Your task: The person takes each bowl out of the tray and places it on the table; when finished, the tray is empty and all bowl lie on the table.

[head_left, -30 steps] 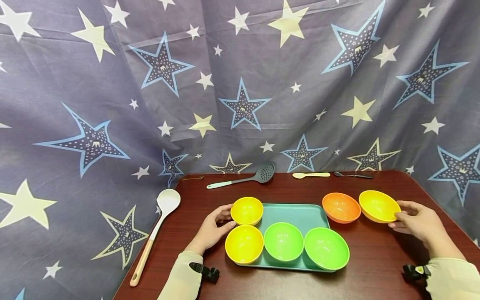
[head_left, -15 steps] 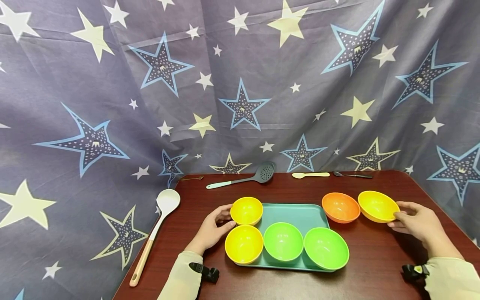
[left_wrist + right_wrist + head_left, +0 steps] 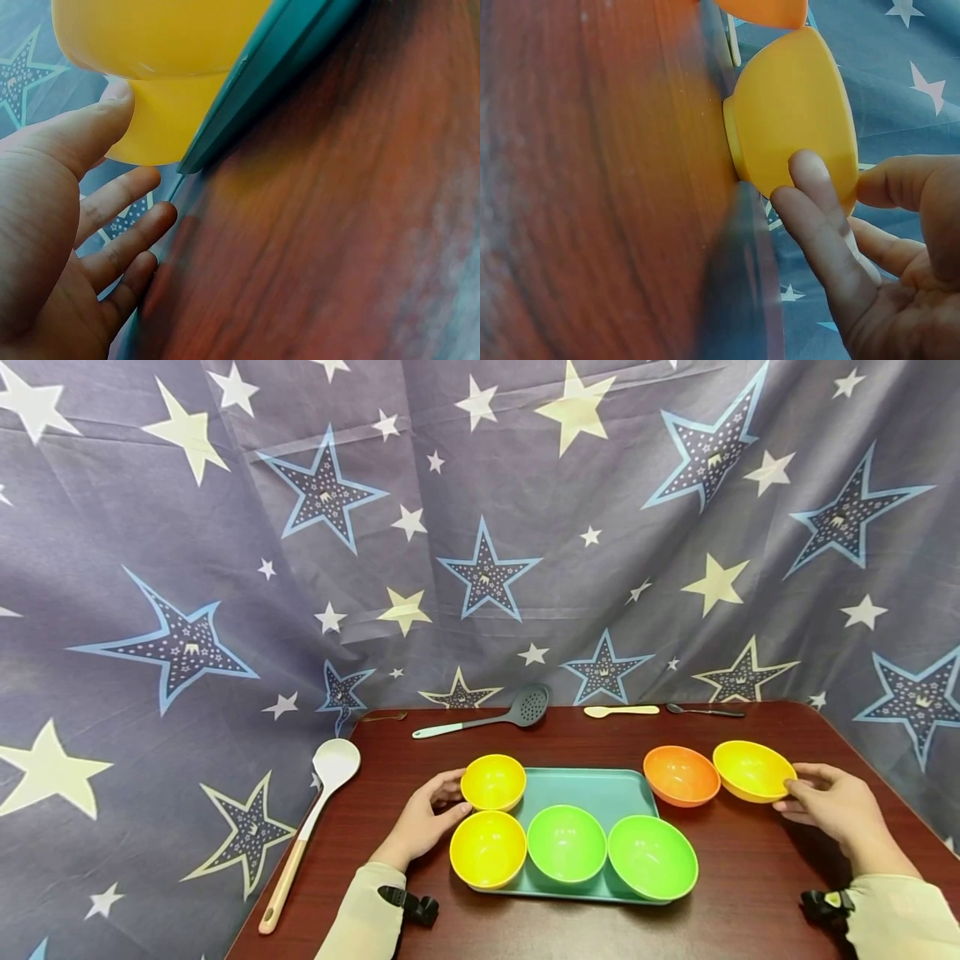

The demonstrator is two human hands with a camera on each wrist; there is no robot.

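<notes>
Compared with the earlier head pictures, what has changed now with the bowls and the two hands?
The right hand and the round glossy yellow bowl that it holds have shifted slightly left, toward the round orange bowl. Nothing was newly gripped or let go. The left hand, the rectangular teal tray and the four round yellow and green bowls stayed put.

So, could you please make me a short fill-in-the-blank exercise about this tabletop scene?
The right grip holds the rightmost bowl, which is ____.
The neighbouring bowl just left of it is ____.
Along with two yellow bowls, the tray carries two other bowls coloured ____.
As the person sees it, the long white-headed spoon lies on the ____ side of the table.

Missing words: yellow; orange; green; left.
</notes>
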